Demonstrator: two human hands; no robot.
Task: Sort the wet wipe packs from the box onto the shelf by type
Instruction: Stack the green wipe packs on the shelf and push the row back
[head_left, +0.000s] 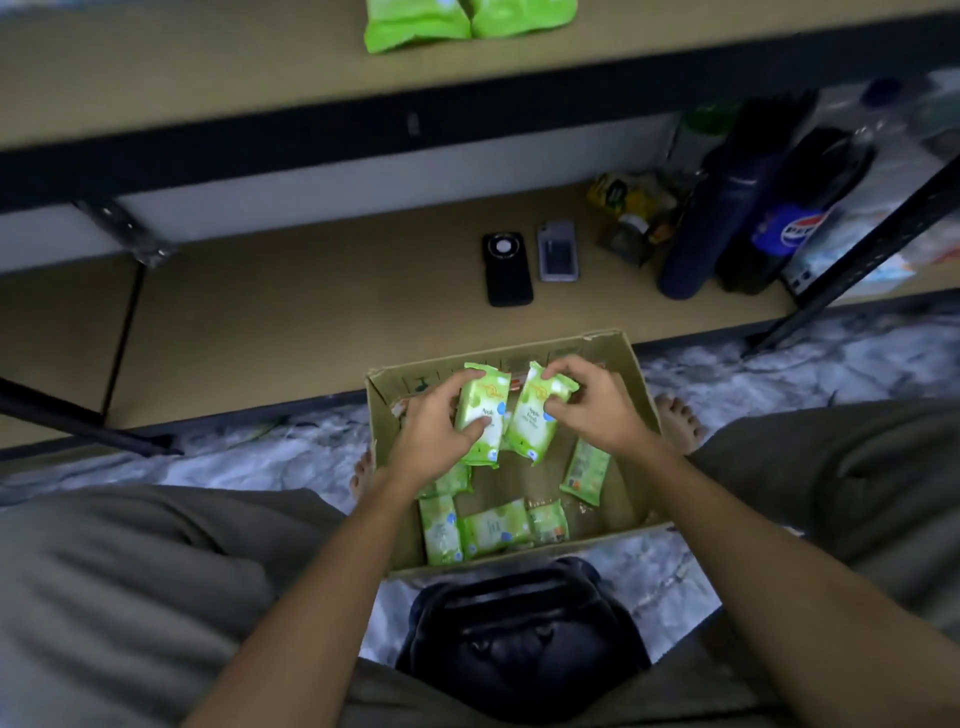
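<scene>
Packs: two (467, 18) on upper shelf (208, 78), one gripped in each hand (434, 428) (597, 410), fingers curled, several (491, 527) left in box (631, 364).

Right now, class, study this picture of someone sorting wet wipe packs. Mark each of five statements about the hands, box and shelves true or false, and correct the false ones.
1. Each hand holds one green pack above the box. True: the left hand grips the left pack, the right hand the right pack.
2. The cardboard box is empty. False: several green packs lie inside.
3. Two phones lie on the lower shelf. True: black phone, grey phone.
4. The upper shelf holds no packs. False: green packs sit there.
5. The person wears shoes. False: bare toes show beside the box.
</scene>
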